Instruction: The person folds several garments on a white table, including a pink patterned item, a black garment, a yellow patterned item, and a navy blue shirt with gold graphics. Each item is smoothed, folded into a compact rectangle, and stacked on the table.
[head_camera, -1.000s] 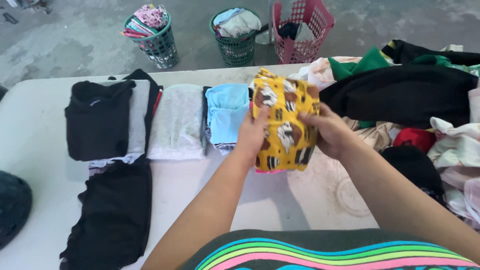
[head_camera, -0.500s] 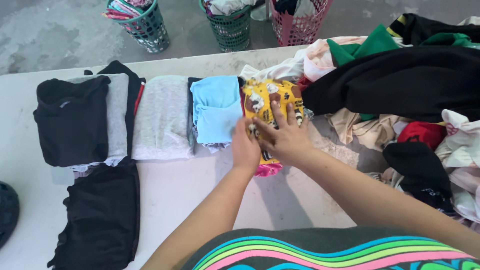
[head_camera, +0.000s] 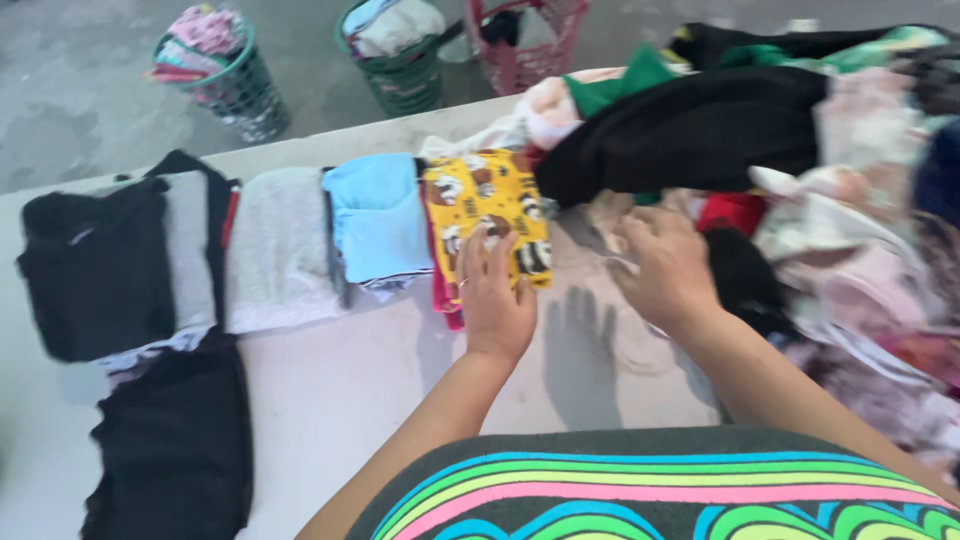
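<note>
**Folded Garments and Unsorted Pile: Stock at Hand**

Item 1. Yellow patterned garment (head_camera: 487, 210), folded flat, one piece. Lies directly under and ahead of the left hand (head_camera: 495, 300), whose fingers are spread open and pressed on its near edge; nothing is gripped. Judged light, soft and limp: it would sag and unfold if lifted by one corner, so hold is best taken at both folded sides, or with a flat palm beneath. A pink piece (head_camera: 447, 295) shows under its left edge.

Item 2. Light blue garment (head_camera: 378, 215), folded, one piece, just left of the left hand, touching the yellow one.

Item 3. Grey garment (head_camera: 275, 250), folded, one piece, further left.

Item 4. Black garments, two stacks: one (head_camera: 95, 265) at the far left of the row, one (head_camera: 175, 440) nearer the body, well left of the left arm.

Item 5. Unsorted pile (head_camera: 850, 200), ahead and to the right of the right hand (head_camera: 665, 265); count not possible, pieces overlap. A large black garment (head_camera: 700, 130) lies on top. The right hand is loosely curled, fingers reaching into pale fabric at the pile's edge; whether it has closed on anything cannot be told.

Item 6. Baskets, three, beyond the table (head_camera: 350, 400): two green (head_camera: 225, 85) (head_camera: 400, 75), one pink (head_camera: 530, 50), each holding clothes.
</note>
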